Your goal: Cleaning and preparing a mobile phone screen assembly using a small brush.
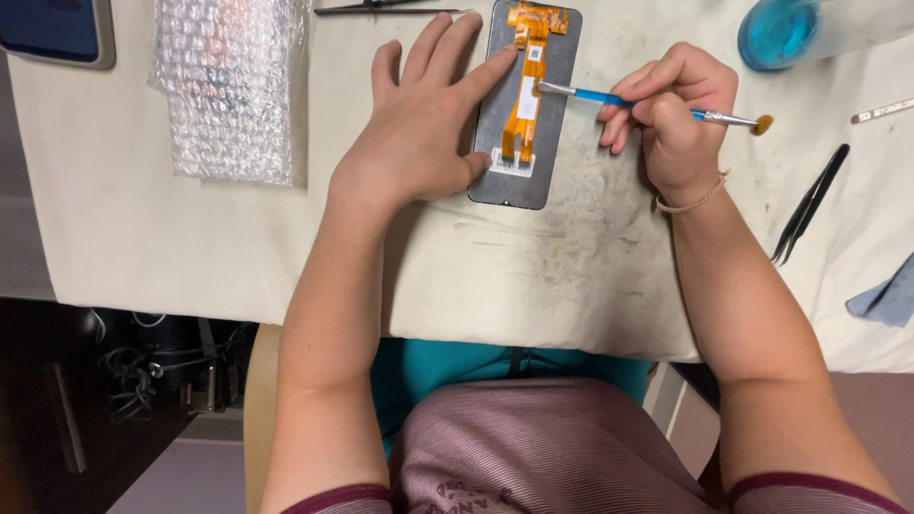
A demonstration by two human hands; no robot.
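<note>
A sheet of clear bubble wrap [228, 90] lies flat at the far left of the counter [533, 276], and a small white rectangular label [513, 164] sits at the near end of the phone screen panel [557, 124], just beside the left thumb. That panel, one dark grey slab lying back side up, rests at the middle of the counter, with an orange flex ribbon [526, 90] running along its length and a white strip on the ribbon.

The left hand [419, 124] lies open and flat, fingers spread, pressing on the panel's left edge. The right hand [676, 109] is closed around one thin brush [657, 105] with a blue handle; its bristles point away to the right while the metal-tipped end touches the ribbon.

The counter is covered in a cream cloth, smudged grey near the panel. One pair of black tweezers [809, 205] lies to the right, well apart from the panel, and another thin dark tool [390, 9] lies at the far edge. A round blue container [779, 33] stands at the upper right. A dark tablet-like device [57, 29] sits in the upper left corner. Below the counter at the left, tangled cables [133, 371] lie in shadow.
</note>
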